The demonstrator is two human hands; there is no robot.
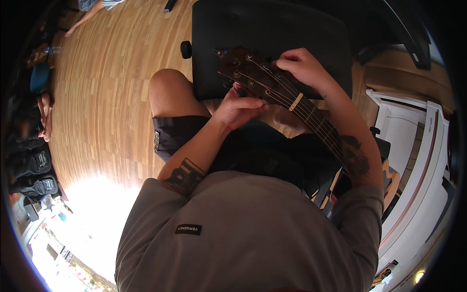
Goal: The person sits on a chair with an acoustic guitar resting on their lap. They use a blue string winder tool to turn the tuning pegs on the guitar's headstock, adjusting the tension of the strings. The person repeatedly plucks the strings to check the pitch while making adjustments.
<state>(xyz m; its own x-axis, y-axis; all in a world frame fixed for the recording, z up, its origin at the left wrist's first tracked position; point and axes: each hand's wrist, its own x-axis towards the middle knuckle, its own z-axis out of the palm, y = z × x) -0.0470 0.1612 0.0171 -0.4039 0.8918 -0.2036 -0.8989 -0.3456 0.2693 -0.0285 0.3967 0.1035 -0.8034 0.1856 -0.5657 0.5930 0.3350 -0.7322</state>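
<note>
Across my lap lies a guitar, its neck (316,121) slanting from the dark headstock (250,73) down to the right under my right forearm. Strings run over a pale nut (296,102) to metal posts, and a thin string end sticks out past the headstock's left edge. My left hand (241,108) is closed round the headstock's near edge, thumb stretched along it, the other fingers partly hidden behind. At the far edge, my right hand (304,67) pinches a tuning peg, which its fingers mostly cover. The guitar's body is largely hidden by my arm and shirt.
A black padded bench (272,27) with a side knob (186,49) stands just beyond the headstock. White furniture (408,121) runs along the right. Black bags (36,170) and another person's arm (46,117) are at the left edge; a further arm (85,19) shows top left.
</note>
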